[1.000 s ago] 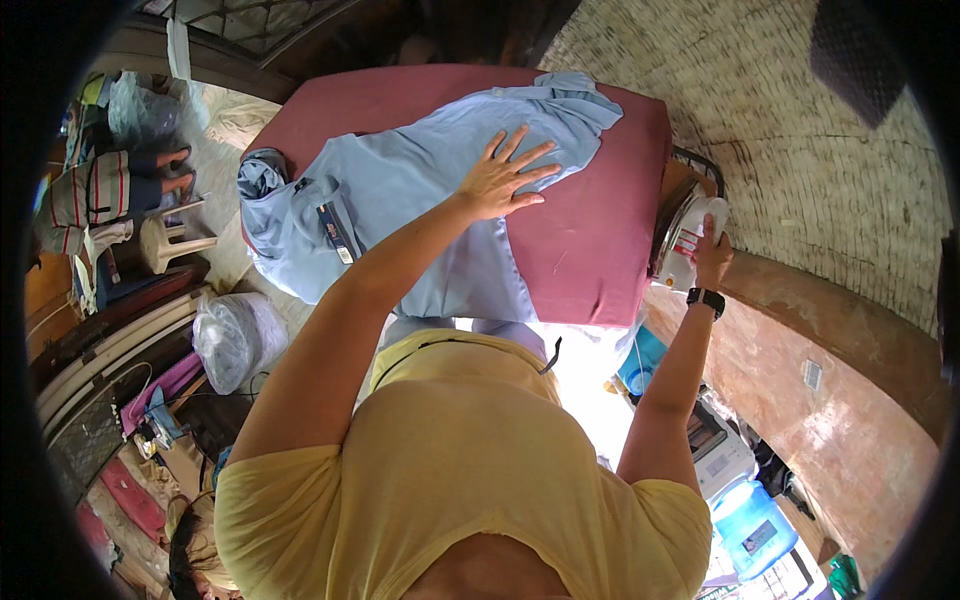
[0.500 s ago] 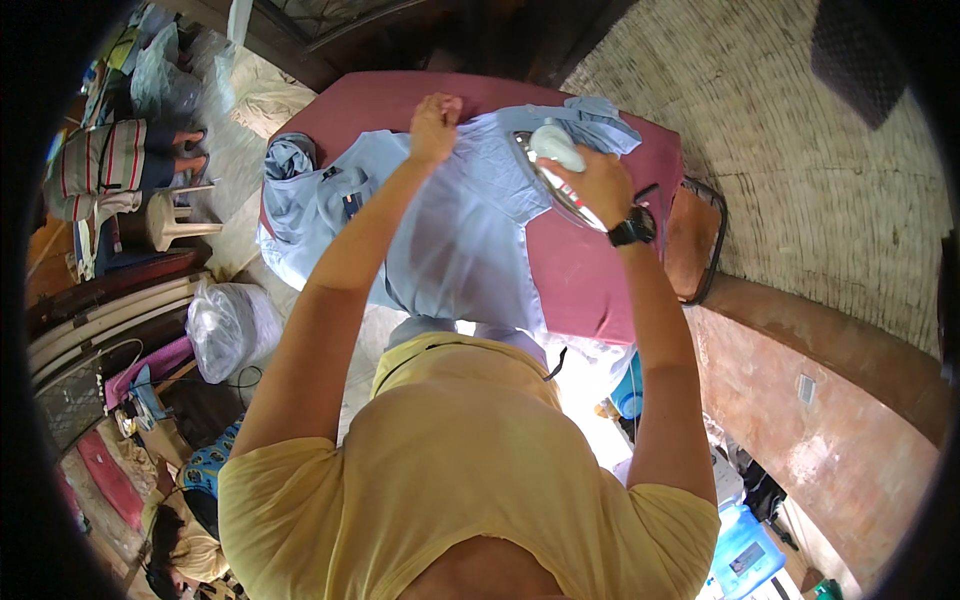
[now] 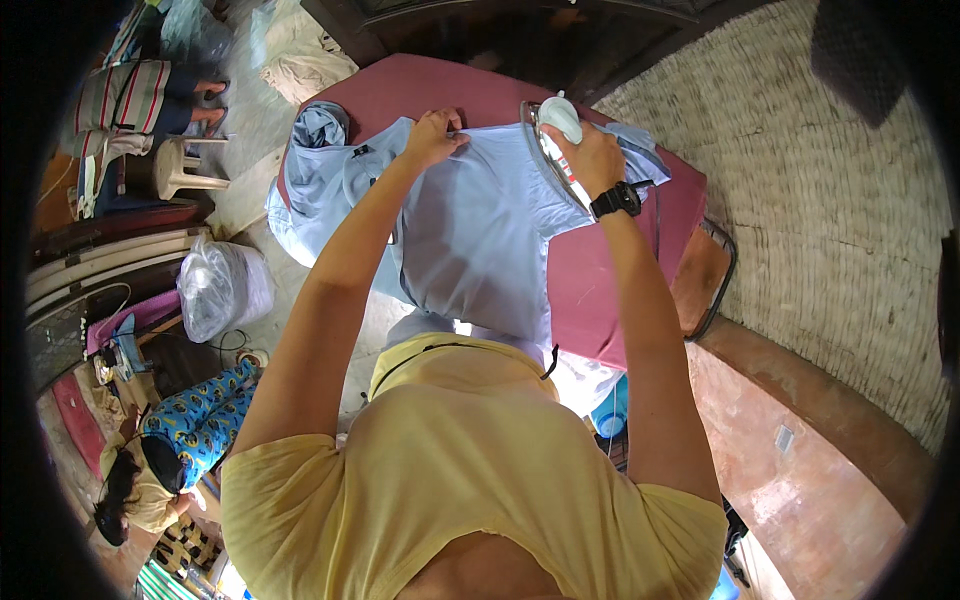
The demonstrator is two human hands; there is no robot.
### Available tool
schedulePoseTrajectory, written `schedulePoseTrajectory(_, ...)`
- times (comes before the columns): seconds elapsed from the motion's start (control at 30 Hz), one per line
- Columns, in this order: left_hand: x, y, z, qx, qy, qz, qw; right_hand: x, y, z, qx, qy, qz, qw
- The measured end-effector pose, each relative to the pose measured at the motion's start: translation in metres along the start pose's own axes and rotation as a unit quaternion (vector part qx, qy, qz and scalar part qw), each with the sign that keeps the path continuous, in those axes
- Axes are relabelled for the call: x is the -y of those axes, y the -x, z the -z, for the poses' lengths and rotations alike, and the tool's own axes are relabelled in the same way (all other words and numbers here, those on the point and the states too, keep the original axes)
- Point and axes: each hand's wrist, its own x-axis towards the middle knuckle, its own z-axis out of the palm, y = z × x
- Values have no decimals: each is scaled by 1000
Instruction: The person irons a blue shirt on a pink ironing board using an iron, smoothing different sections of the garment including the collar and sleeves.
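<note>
A light blue shirt (image 3: 470,235) is spread over a maroon-covered ironing board (image 3: 590,295). At its far edge, left of the iron, my left hand (image 3: 434,140) has its fingers bent and closed on the cloth. My right hand (image 3: 592,160) is wrapped around the handle of a white clothes iron (image 3: 560,117), which rests on the shirt toward its right end. A black watch (image 3: 617,200) is on my right wrist. Past the iron, a loose crumpled part of the shirt (image 3: 645,165) lies near the board's right side. Some cloth is bunched (image 3: 321,125) at the left end.
A dark wooden piece of furniture (image 3: 470,45) stands beyond the board. On the left are a beige plastic stool (image 3: 175,168), a clear plastic bag (image 3: 225,290) and a person in striped clothing (image 3: 125,95). Another person (image 3: 150,480) is at lower left. A pinkish wall (image 3: 790,420) borders the right.
My left hand has come down from above the board's far part onto the shirt's edge. The iron has slid toward the far edge in my right hand. The view has turned slightly.
</note>
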Motion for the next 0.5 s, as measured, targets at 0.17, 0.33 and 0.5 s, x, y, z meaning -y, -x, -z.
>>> schedulePoseTrajectory(0.17,4,-10,1,-3,16,36,999,4,-1,3,14,-23,14,1000)
schedulePoseTrajectory(0.33,16,-15,10,29,82,35,996,-10,28,20,167,-77,72,980)
schedulePoseTrajectory(0.5,12,-11,11,13,85,-1,996,19,18,-8,115,-44,122,985)
